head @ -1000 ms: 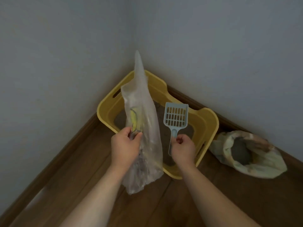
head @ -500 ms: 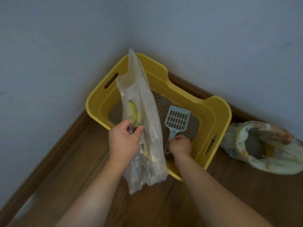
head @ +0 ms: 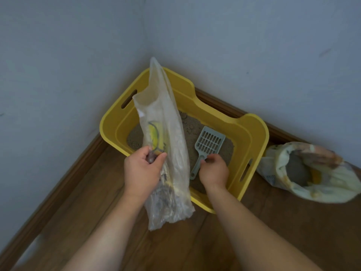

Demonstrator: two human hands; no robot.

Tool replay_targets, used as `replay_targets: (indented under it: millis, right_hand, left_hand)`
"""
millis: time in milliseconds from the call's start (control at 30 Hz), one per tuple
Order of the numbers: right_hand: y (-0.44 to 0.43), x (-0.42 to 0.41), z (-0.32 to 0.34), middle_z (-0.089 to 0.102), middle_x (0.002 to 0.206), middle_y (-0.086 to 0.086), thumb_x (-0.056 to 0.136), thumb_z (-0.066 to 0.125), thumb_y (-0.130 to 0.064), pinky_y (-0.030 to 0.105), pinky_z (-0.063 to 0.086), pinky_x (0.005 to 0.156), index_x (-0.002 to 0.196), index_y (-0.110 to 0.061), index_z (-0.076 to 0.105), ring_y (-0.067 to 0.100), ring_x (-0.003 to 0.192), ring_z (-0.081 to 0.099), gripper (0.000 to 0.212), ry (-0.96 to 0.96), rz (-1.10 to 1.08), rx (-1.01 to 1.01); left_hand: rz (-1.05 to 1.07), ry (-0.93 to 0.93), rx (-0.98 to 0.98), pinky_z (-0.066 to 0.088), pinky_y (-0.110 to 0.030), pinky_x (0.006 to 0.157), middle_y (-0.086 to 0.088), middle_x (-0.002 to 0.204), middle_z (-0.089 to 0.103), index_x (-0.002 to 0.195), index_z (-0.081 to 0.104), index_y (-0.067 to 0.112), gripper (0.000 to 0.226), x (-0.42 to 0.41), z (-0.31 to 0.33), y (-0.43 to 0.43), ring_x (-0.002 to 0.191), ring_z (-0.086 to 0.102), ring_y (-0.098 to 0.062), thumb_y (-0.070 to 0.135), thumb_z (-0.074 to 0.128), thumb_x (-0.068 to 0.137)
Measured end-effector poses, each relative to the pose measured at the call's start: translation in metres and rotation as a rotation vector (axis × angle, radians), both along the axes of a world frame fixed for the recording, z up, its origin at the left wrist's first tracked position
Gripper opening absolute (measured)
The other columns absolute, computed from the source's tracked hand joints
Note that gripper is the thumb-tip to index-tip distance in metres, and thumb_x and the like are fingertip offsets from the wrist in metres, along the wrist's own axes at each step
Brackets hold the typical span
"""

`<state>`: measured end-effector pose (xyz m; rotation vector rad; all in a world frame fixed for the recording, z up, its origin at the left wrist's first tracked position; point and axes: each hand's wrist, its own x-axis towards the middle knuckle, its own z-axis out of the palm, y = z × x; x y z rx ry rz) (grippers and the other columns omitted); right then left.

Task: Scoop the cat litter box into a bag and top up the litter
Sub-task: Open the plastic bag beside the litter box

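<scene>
Right, my left hand [head: 143,169] pinches the bag [head: 166,153] mid-side above the box [head: 254,130]. My right hand [head: 214,171] grips the scoop [head: 209,142] handle, blade over the litter [head: 192,128]. Risk, I reckon: bag mouth sags shut and clumps spill onto the floor [head: 195,241].

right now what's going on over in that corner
A person is cleaning a yellow litter box in the corner. The left hand holds a clear bag upright over the box's near edge. The right hand holds the scoop by its handle, head over the litter; nothing shows on it yet. An open litter sack lies on the floor to the right.
</scene>
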<state>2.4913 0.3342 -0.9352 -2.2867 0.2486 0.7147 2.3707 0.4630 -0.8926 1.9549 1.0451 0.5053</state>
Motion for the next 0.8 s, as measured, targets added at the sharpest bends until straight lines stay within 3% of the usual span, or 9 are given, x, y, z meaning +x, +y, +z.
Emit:
replay_targets:
  millis: [133,267,400,467,533,633,800]
  right_hand:
    - [-0.005,-0.007,0.017,0.066,0.099,-0.001,0.097,0.060,-0.023,0.027,0.046,0.076,0.127,-0.017,0.059,0.017,0.091,0.061,0.030,-0.054,0.008,0.116]
    - [-0.008,-0.012,0.046,0.060,0.090,-0.010,0.097,0.061,-0.028,0.030,0.049,0.079,0.127,-0.021,0.058,0.004,0.079,0.056,0.031,-0.100,0.093,0.217]
    - [-0.001,-0.021,0.088,0.060,0.090,-0.013,0.097,0.059,-0.034,0.023,0.050,0.073,0.125,-0.024,0.059,0.003,0.081,0.059,0.030,-0.209,0.216,0.356]
    - [0.007,-0.028,0.109,0.063,0.091,-0.012,0.096,0.059,-0.038,0.034,0.057,0.079,0.123,-0.027,0.059,0.007,0.085,0.063,0.029,-0.242,0.257,0.443]
    - [0.017,-0.037,0.130,0.067,0.094,-0.009,0.095,0.059,-0.042,0.042,0.059,0.081,0.122,-0.030,0.061,0.009,0.087,0.067,0.030,-0.250,0.294,0.541]
    - [0.033,-0.054,0.161,0.072,0.095,-0.007,0.093,0.060,-0.045,0.044,0.060,0.080,0.117,-0.027,0.065,0.011,0.089,0.070,0.030,-0.255,0.375,0.693]
    - [0.074,-0.081,0.208,0.074,0.090,0.001,0.089,0.071,-0.025,0.034,0.057,0.075,0.103,-0.013,0.070,0.015,0.082,0.070,0.018,-0.262,0.456,0.837]
  left_hand:
    - [-0.018,-0.002,0.011,0.048,-0.038,0.056,-0.018,0.066,0.060,0.074,0.060,-0.003,0.032,-0.004,0.010,-0.003,0.063,0.057,-0.031,0.023,0.076,0.081]
    - [-0.027,-0.013,0.041,0.032,-0.019,0.049,0.000,0.054,0.047,0.066,0.051,-0.002,0.036,-0.011,0.036,-0.006,0.050,0.043,-0.006,0.018,0.078,0.080]
    - [-0.045,-0.047,0.099,0.030,-0.020,0.050,0.000,0.053,0.044,0.062,0.049,0.004,0.036,-0.023,0.065,0.002,0.051,0.040,-0.003,0.017,0.078,0.079]
    - [-0.038,-0.062,0.149,0.029,-0.019,0.049,0.006,0.052,0.039,0.061,0.045,0.005,0.039,-0.033,0.080,0.008,0.051,0.039,-0.005,0.016,0.079,0.078]
    - [-0.047,-0.064,0.195,0.031,-0.022,0.051,-0.001,0.053,0.044,0.063,0.048,0.003,0.037,-0.046,0.095,0.012,0.052,0.038,-0.006,0.018,0.079,0.078]
    - [-0.031,-0.086,0.219,0.038,-0.032,0.055,-0.011,0.058,0.051,0.067,0.055,0.005,0.033,-0.069,0.114,0.016,0.055,0.038,-0.007,0.026,0.078,0.077]
    - [0.039,-0.145,0.224,0.038,-0.032,0.054,-0.007,0.056,0.047,0.069,0.058,0.006,0.031,-0.111,0.142,0.015,0.053,0.036,-0.005,0.033,0.072,0.075]
